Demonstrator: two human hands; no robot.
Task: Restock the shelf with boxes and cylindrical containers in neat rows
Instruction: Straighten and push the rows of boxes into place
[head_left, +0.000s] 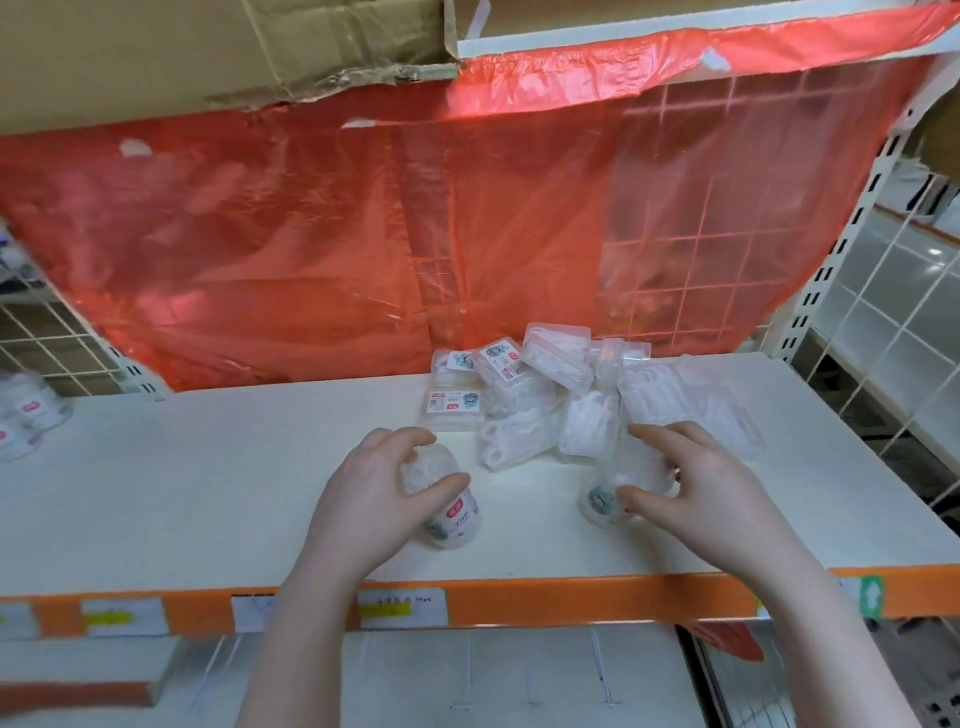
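L hand & R hand each had grip round a cylindrical container, near shelf front edge.

You see a smooth, matt white shelf and clear shiny plastic boxes. The red sheet behind is thin, glossy plastic. The cardboard above looks rough.

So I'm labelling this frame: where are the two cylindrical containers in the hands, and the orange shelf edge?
left container (449, 512), head view, labelled side
right container (605, 501), head view, labelled end
orange shelf edge (571, 597), head view, front strip
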